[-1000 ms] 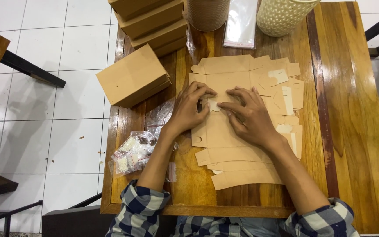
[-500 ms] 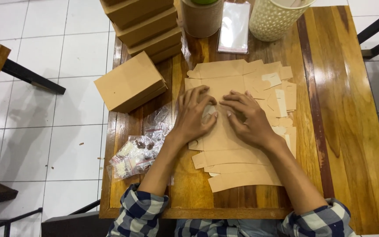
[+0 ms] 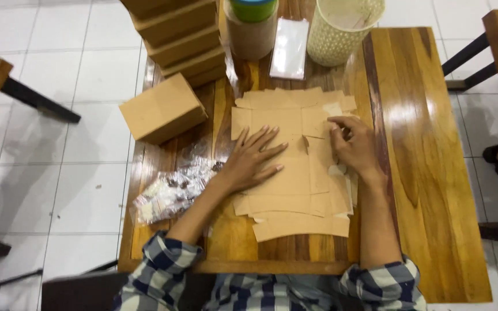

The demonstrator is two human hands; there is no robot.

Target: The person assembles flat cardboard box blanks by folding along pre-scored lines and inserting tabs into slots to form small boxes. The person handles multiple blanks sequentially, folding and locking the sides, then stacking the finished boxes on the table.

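Observation:
A pile of flat brown cardboard box blanks (image 3: 295, 161) lies on the wooden table (image 3: 422, 173) in front of me. My left hand (image 3: 252, 158) rests flat on the top blank, fingers spread, holding nothing. My right hand (image 3: 355, 144) sits at the pile's right side, its fingers curled on a flap of the top blank near its upper right edge. Both forearms come out of blue-and-white checked sleeves.
A folded cardboard box (image 3: 162, 109) sits at the table's left edge, below a stack of folded boxes (image 3: 183, 34). A clear plastic bag (image 3: 171, 190) of small items lies left of my left arm. A cardboard cylinder with a green lid (image 3: 252, 26), a white packet (image 3: 289, 49) and a white lattice basket (image 3: 344, 29) stand at the back.
My hands have moved apart: the left now lies flat on the blank, the right has shifted to the pile's right flap. The camera view has moved closer.

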